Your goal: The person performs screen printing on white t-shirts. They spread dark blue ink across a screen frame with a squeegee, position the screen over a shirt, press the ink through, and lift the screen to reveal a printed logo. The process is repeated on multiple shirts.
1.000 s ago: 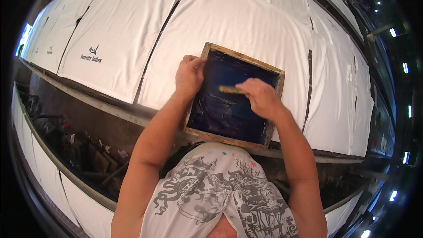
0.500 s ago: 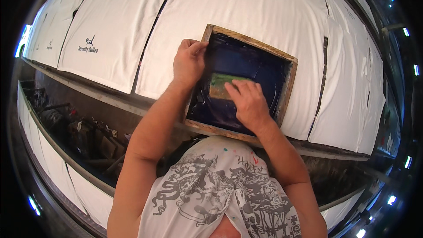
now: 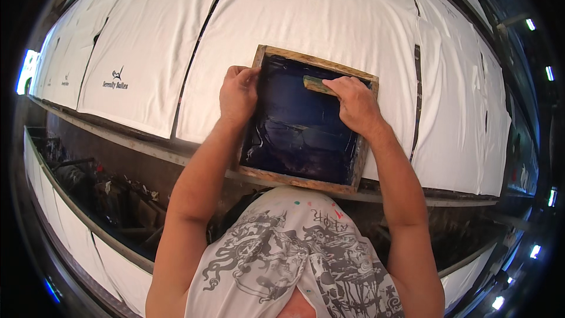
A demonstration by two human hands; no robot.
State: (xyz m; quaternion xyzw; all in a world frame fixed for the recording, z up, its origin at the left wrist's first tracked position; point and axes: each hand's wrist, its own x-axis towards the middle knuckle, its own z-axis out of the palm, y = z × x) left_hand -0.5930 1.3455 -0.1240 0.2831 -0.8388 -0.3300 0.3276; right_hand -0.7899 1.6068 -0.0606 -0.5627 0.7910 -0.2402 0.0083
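A wooden-framed printing screen (image 3: 306, 185) lies over the near edge of a white cloth (image 3: 282, 17), its mesh dark blue and wet with ink. My left hand (image 3: 238, 94) is closed on the upper left side of the frame. Near the far right inside corner, my right hand (image 3: 357, 103) grips a squeegee (image 3: 318, 85) with a worn, greenish-brown wooden handle. The squeegee's lower edge is hard to make out against the dark ink. Thick ink streaks show along the mesh's left side.
More white cloths lie side by side on the long table, one at left (image 3: 138, 65) bearing a small dark print, others at right (image 3: 450, 106). A metal rail (image 3: 147, 148) runs along the near edge. Dark clutter (image 3: 126, 200) sits below, beside another cloth-covered table (image 3: 65, 224).
My right hand has pushed the squeegee from the middle of the screen to its far right part. The left hand keeps its hold on the frame; the whole view has shifted slightly.
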